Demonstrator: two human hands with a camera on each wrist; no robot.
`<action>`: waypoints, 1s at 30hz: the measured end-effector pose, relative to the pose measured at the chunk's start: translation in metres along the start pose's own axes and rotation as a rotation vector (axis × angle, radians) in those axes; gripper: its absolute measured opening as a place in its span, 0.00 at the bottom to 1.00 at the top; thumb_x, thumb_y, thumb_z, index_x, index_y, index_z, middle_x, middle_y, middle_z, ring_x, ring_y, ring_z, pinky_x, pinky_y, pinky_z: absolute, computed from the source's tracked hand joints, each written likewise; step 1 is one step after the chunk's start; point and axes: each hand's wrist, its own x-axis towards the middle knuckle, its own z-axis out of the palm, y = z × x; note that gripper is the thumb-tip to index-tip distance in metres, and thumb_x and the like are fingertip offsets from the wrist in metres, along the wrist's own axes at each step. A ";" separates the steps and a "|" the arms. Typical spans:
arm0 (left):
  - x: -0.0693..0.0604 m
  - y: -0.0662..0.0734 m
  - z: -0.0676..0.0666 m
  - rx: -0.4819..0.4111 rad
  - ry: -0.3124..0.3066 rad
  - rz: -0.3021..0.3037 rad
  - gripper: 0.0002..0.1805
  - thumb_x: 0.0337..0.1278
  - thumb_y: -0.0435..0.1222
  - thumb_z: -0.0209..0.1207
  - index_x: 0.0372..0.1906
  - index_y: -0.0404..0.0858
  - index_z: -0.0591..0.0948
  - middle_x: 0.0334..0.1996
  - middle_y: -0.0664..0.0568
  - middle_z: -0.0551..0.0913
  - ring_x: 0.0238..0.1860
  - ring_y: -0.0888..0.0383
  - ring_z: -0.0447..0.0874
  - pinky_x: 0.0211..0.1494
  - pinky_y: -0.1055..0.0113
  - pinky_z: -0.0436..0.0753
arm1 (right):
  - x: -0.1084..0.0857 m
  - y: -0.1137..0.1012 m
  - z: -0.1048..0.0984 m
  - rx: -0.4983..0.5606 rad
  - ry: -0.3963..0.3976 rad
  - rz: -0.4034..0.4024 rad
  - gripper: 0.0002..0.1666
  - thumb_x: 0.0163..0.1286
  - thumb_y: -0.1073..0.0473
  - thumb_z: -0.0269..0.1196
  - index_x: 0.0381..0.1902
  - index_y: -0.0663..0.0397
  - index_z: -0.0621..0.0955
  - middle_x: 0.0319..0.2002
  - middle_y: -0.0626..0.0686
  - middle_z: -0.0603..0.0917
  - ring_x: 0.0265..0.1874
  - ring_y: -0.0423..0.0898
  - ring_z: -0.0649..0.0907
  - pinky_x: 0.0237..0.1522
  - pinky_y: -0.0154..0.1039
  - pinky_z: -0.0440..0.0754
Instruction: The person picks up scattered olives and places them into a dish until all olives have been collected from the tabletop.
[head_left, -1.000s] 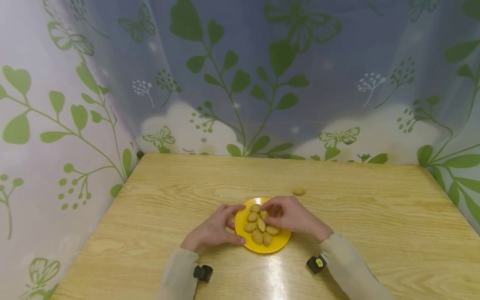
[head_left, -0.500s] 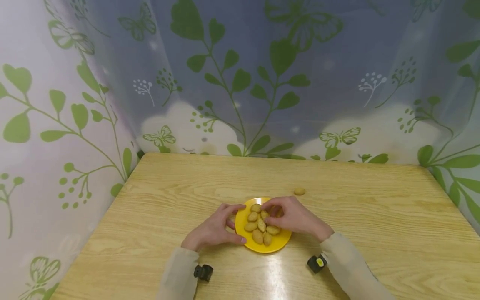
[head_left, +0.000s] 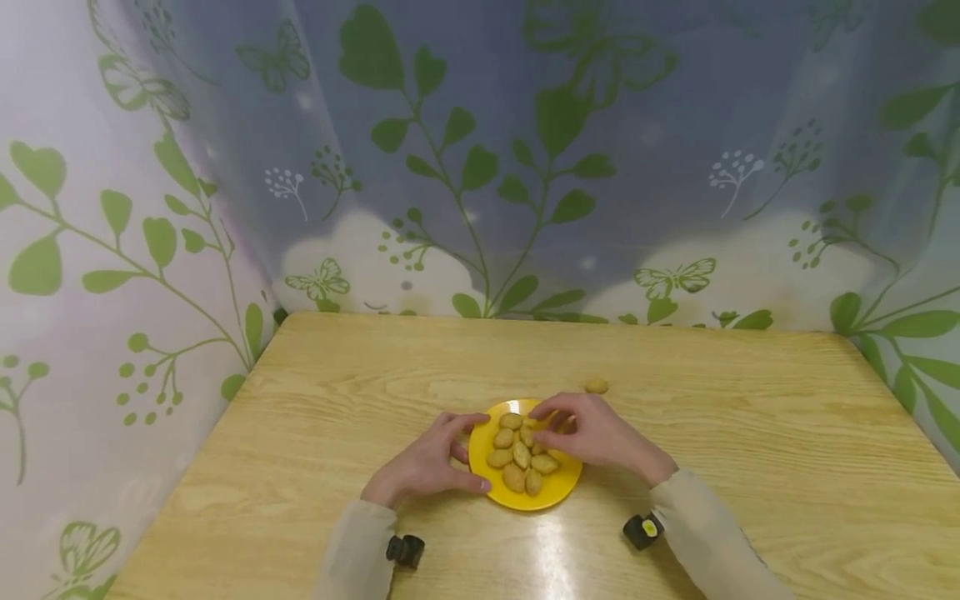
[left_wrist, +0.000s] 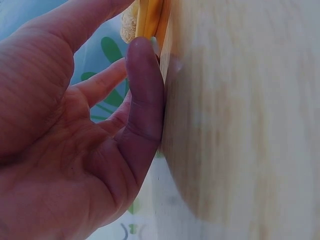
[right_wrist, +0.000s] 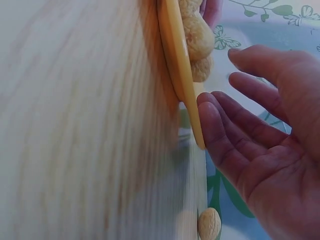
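On the table lies a round yellow plate [head_left: 551, 493] with several small oval tan pieces [head_left: 513, 477], rough-skinned like nuts or small potatoes; their exact kind I cannot tell. My left hand [head_left: 423, 461] holds the plate by its left rim, thumb at the near side and index finger at the far side. In the left wrist view the little finger curls down by the table. Over the plate's right side is my right hand [head_left: 600, 437]. The right wrist view shows its thumb and index fingertips apart with nothing between them, and lower fingers against the plate edge [right_wrist: 194, 117].
One loose tan oval piece [head_left: 597, 386] lies on the wooden table [head_left: 360, 358] just beyond the right hand. Curtains [head_left: 480, 125] printed with leaves and butterflies close off the back and left. A small black camera sits on each wrist.
The right thumb and index finger have drawn slightly right, away from the pieces, and no longer touch one. The left hand and plate stay together. The head view has tilted a little.
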 end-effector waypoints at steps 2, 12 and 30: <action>0.000 -0.001 0.001 -0.003 0.000 -0.003 0.48 0.48 0.47 0.78 0.76 0.53 0.67 0.64 0.48 0.67 0.49 0.57 0.78 0.53 0.59 0.78 | -0.002 0.002 -0.001 0.006 0.008 -0.004 0.16 0.69 0.53 0.70 0.52 0.51 0.87 0.49 0.52 0.89 0.42 0.42 0.87 0.44 0.33 0.84; -0.001 -0.002 0.001 -0.002 -0.004 -0.001 0.48 0.48 0.46 0.78 0.76 0.53 0.67 0.67 0.47 0.66 0.49 0.57 0.78 0.53 0.60 0.78 | -0.013 0.011 -0.011 0.030 0.044 -0.008 0.17 0.70 0.54 0.69 0.53 0.54 0.86 0.50 0.54 0.89 0.42 0.45 0.88 0.42 0.33 0.85; 0.000 0.000 0.000 -0.014 -0.004 0.013 0.48 0.49 0.45 0.77 0.76 0.53 0.67 0.68 0.46 0.66 0.49 0.56 0.78 0.54 0.58 0.79 | -0.029 0.022 -0.043 -0.027 0.175 0.037 0.15 0.68 0.61 0.70 0.52 0.55 0.87 0.49 0.57 0.89 0.41 0.45 0.88 0.39 0.34 0.86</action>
